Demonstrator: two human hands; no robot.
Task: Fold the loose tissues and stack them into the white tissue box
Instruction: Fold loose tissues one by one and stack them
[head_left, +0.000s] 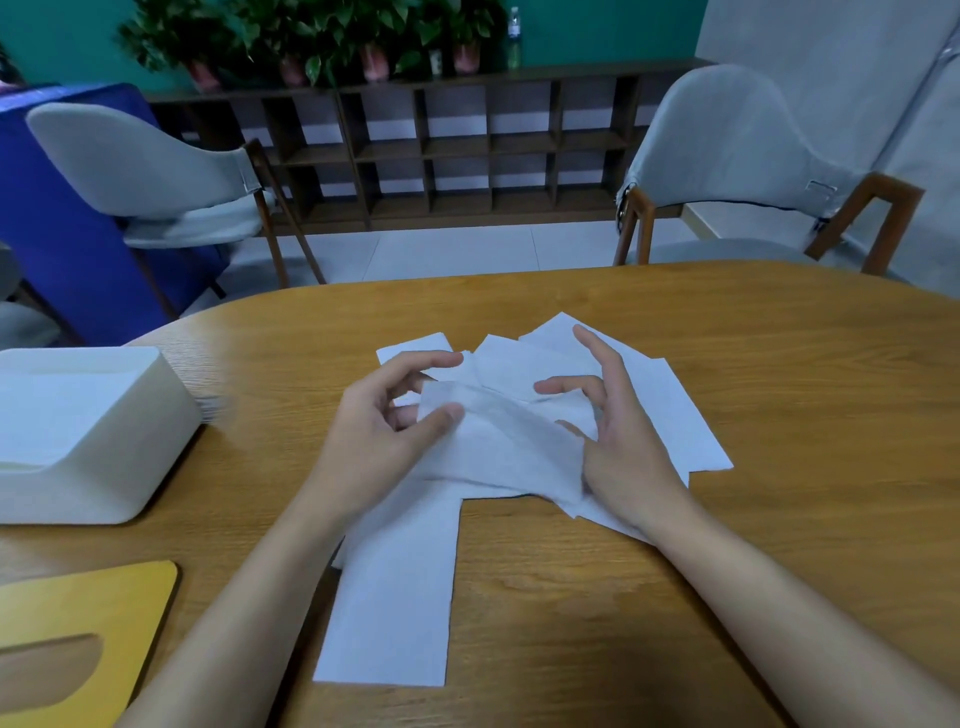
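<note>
1. The left hand (384, 431) pinches the near-left corner of a rumpled tissue (498, 436), thumb on top and fingers curled behind it, probably to anchor that end while the sheet is pulled straight.
2. The right hand (623, 447) has its fingers spread and loosely bent, with the forefinger raised. Its thumb lies on the tissue's other end, but the sheet runs under the palm, so it is unclear whether it truly grips.
3. The tissue sags between the two hands, not yet folded (a judgement: this is smoothing before the first crease).
4. Beneath and beyond the hands, the loose tissues (665, 405) lie fanned and overlapping on the table (727, 597), so each can be taken singly.
5. One long tissue (400, 597) stretches flat toward the person, between the forearms.
6. The white tissue box (130, 467) stands well apart at the left, top open to receive the stack. Its inside is blurred.
7. Its yellow lid (78, 613) lies nearer, set aside.
</note>
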